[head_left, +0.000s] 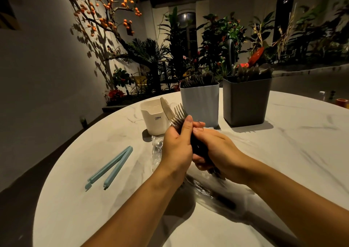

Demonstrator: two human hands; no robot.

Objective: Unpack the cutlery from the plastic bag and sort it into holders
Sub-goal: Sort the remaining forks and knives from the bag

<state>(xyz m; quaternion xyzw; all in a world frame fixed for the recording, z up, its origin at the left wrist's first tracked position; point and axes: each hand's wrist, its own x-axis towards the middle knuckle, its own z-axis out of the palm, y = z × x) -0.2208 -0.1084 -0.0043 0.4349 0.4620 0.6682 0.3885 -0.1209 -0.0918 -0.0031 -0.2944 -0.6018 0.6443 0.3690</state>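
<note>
Now | left hand, right hand | both grip cutlery bundle

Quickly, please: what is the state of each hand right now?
Left hand: gripping the bundle of cutlery, forks and a knife, thumb across it.
Right hand: fingers curled around the dark handles of the same bundle.

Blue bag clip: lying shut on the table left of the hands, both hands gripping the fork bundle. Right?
Not quite. The head view shows the blue bag clip lying open, arms splayed in a V. It does lie left of the left hand and right hand, which both grip the fork bundle.
</note>
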